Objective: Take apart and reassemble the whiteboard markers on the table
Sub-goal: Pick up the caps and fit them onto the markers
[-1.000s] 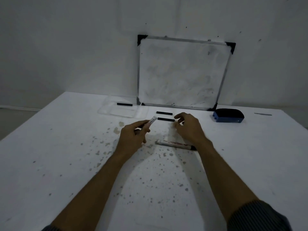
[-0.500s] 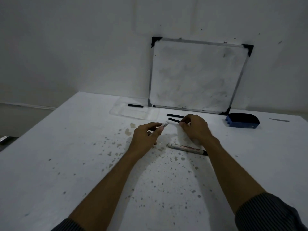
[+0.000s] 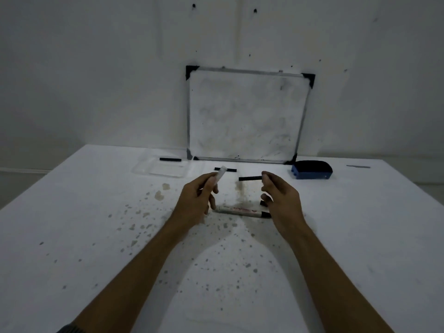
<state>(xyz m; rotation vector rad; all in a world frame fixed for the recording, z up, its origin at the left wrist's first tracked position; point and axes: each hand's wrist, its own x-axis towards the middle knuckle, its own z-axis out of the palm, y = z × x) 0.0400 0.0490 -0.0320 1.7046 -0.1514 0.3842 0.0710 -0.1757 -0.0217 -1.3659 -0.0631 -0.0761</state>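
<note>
Your left hand (image 3: 195, 200) is clamped round an empty marker barrel (image 3: 217, 180), open end tilted up and away; it looks light, stiff and smooth, so grip it mid-body. Your right hand (image 3: 280, 200) pinches the end of a thin black ink core (image 3: 249, 178) between fingertips, level with the barrel mouth but apart from it. The core is probably soft and inky; hold it near the tip. A whole marker (image 3: 242, 211) lies just below both hands, another black core (image 3: 225, 169) just beyond the left.
</note>
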